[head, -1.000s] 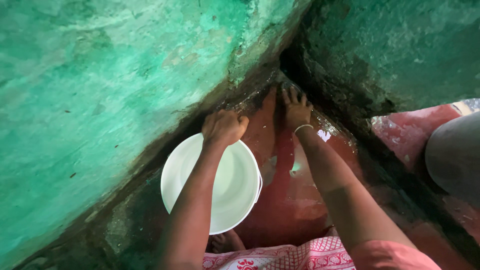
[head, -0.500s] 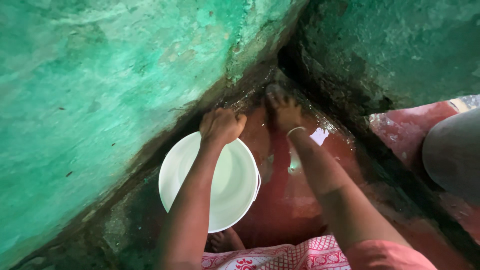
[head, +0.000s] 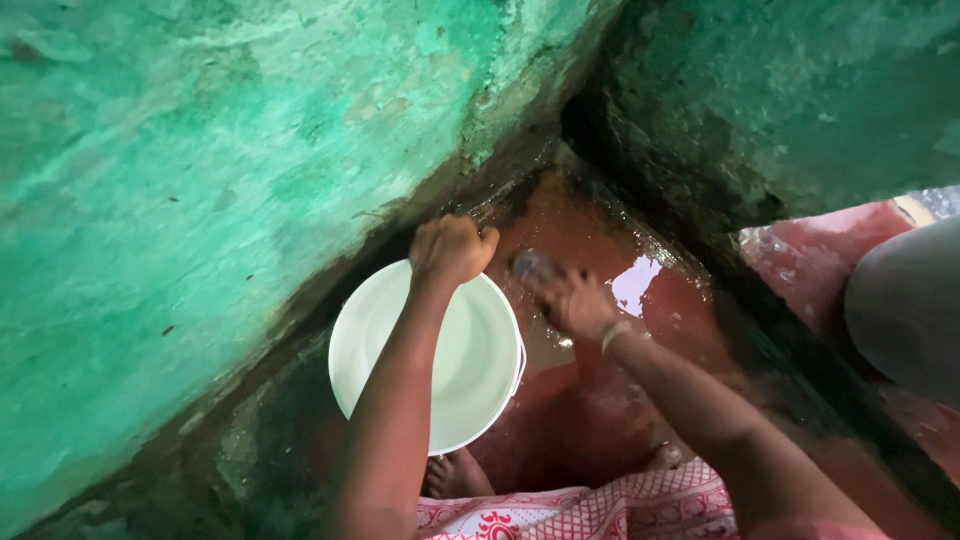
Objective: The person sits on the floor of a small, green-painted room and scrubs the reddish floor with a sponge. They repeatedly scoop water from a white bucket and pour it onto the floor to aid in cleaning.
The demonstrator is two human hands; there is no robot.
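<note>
Two hands: left hand (head: 452, 249) fisted on bucket (head: 400, 330) rim; right hand (head: 570, 298) grips scrubber (head: 527, 264) (tight wall corner)

Left hand (head: 452, 249) fisted; right hand (head: 567, 297) blurred, fingers extended.

No packages, labels, signs or screens show anywhere in this view. The white bucket (head: 430, 360) on the wet floor carries no sticker or print that can be made out, and the green walls around it are bare paint.
</note>
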